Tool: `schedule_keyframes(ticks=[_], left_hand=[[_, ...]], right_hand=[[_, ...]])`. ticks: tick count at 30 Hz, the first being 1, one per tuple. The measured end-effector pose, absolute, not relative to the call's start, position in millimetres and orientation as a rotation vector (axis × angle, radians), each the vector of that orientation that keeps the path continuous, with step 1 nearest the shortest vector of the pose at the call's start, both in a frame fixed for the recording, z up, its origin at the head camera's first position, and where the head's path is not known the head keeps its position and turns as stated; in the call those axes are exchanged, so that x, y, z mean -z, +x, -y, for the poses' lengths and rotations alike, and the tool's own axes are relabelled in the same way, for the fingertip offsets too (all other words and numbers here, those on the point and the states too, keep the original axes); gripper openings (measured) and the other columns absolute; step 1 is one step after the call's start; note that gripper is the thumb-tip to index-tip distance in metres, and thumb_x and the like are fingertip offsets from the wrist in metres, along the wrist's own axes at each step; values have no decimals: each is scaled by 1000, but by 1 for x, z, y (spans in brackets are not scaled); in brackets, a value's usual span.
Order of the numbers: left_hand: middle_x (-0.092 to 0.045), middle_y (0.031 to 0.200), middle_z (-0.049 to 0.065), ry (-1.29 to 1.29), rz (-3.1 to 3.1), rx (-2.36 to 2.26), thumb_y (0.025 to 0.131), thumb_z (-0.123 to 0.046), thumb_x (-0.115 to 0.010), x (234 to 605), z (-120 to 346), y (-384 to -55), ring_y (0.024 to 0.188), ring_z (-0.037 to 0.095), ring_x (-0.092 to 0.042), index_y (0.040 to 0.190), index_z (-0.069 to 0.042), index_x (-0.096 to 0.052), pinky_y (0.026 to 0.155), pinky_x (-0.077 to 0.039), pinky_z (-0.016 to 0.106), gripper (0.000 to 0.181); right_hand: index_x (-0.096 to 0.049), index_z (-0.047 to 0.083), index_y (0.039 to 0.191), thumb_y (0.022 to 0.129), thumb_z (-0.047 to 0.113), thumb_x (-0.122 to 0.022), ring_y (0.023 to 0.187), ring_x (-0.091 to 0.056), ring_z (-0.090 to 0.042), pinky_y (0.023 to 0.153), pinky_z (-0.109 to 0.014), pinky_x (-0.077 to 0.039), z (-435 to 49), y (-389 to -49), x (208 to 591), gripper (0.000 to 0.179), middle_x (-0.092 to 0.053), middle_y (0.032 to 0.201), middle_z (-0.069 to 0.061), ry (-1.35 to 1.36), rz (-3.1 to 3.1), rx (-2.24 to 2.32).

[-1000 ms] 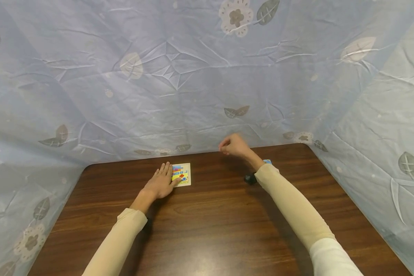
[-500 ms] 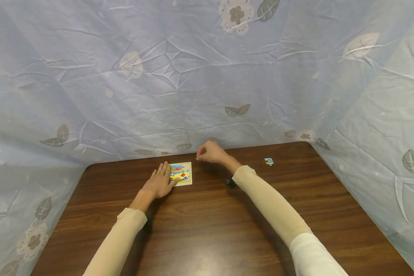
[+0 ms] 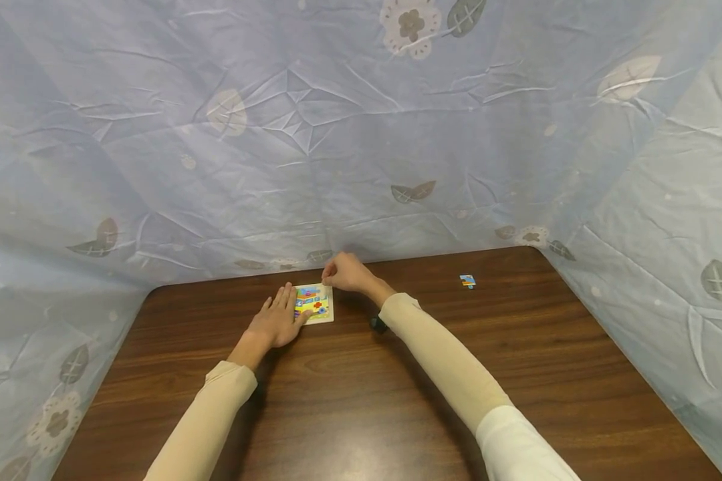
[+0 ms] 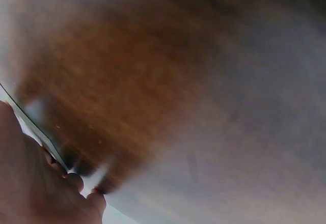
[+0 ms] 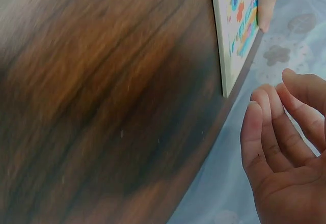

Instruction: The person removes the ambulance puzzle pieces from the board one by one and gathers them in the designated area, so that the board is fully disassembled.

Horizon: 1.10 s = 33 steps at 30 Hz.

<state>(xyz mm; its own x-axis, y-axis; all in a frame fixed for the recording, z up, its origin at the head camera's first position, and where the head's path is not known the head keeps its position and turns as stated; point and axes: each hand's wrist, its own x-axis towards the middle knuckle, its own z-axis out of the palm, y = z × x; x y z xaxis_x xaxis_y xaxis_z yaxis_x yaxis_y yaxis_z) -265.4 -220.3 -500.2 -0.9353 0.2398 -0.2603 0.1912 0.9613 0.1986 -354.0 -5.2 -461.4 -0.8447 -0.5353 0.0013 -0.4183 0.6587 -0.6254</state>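
Note:
A small square puzzle board [image 3: 316, 306] with a colourful picture lies near the far edge of the brown table [image 3: 361, 401]. My left hand [image 3: 279, 317] rests flat on the board's left part with straight fingers. My right hand [image 3: 344, 272] hovers at the board's far right corner, fingertips bunched in a pinch on a small pale puzzle piece [image 3: 324, 289]. In the right wrist view the board [image 5: 237, 25] stands edge-on beside my curled right fingers [image 5: 275, 142]; the pinch itself is out of frame. The left wrist view is blurred and shows only my fingers [image 4: 46, 193].
One loose blue puzzle piece [image 3: 468, 281] lies on the table at the far right. A pale blue cloth [image 3: 361, 133] printed with leaves and flowers hangs behind the table and along both sides. A black wrist camera [image 3: 377, 325] sits under my right forearm.
My right hand has travelled left from near the loose blue piece to the board's far right corner, keeping its pinch. The left hand and the board have stayed put.

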Motion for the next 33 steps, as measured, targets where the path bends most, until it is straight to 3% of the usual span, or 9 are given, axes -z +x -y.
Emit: schedule_keyframes(ticks=[7,15,26,33], left_hand=[[6,177,23,324,-2835,-233,113,-56,-24,501,223,-266,166,41,0,167,4,1,135,-6,60,84],[6,176,24,337,-2844,-222,113,-56,-24,501,223,-267,165,43,-1,166,5,0,135,-6,61,85],[6,176,24,331,-2808,-214,114,-53,-25,494,217,-268,165,43,-2,166,4,1,135,-6,62,82],[7,176,25,309,-2791,-186,114,-51,-24,494,215,-266,165,43,-1,166,5,0,135,-6,61,80]], right_hand=[[-80,5,108,100,17,-74,110,-73,-27,98,-40,-62,19,-351,468,16,-79,116,-10,-727,-2672,959],[-71,-3,125,97,5,-71,99,-74,-24,88,-32,-64,34,-345,476,29,-77,110,-14,-664,-2649,1037],[-67,-2,129,96,16,-77,112,-74,-29,96,-38,-63,49,-335,483,39,-74,126,-16,-506,-2742,979],[-67,-4,128,96,14,-77,90,-75,-21,86,-32,-65,54,-335,490,38,-75,119,-17,-436,-2718,1008]])
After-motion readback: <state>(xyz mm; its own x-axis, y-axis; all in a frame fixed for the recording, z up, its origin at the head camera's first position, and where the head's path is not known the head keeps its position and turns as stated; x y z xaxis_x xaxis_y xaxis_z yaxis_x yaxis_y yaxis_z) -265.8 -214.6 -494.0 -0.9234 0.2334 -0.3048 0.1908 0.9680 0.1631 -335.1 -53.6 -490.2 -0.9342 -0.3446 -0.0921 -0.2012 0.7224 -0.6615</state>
